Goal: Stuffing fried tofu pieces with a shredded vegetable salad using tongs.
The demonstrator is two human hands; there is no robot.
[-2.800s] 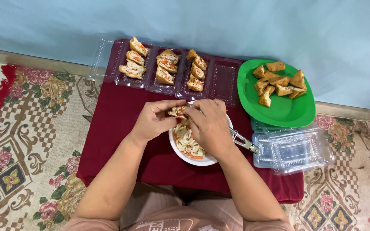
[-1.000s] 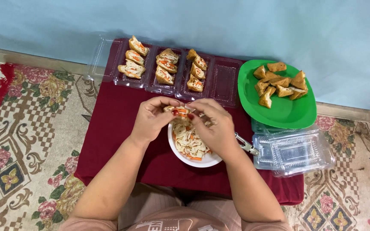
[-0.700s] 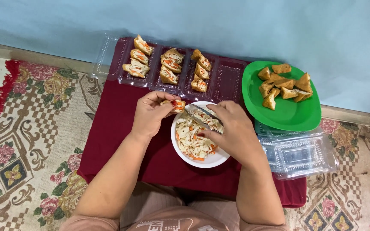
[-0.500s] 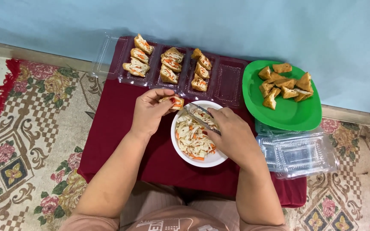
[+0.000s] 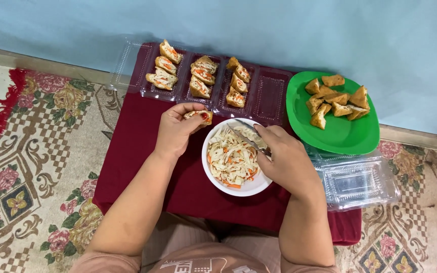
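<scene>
My left hand (image 5: 177, 129) holds a stuffed fried tofu piece (image 5: 199, 116) just left of a white bowl (image 5: 255, 187) of shredded vegetable filling (image 5: 231, 156). My right hand (image 5: 281, 159) grips a metal utensil (image 5: 246, 138) whose tip lies over the filling in the bowl. Behind the bowl sit clear plastic trays (image 5: 266, 97) with several stuffed tofu pieces (image 5: 198, 76) in three compartments; the rightmost compartment shows no food. Everything rests on a dark red cloth (image 5: 137, 146).
A green plate (image 5: 345, 134) with several plain fried tofu pieces (image 5: 336, 100) stands at the right. Empty clear plastic containers (image 5: 360, 182) are stacked below it. A patterned rug (image 5: 31, 167) surrounds the cloth, and a light blue wall (image 5: 279, 30) runs behind.
My hands have separated: the left now holds the tofu piece alone beside the bowl, and the right has dropped to the bowl with the utensil over the filling.
</scene>
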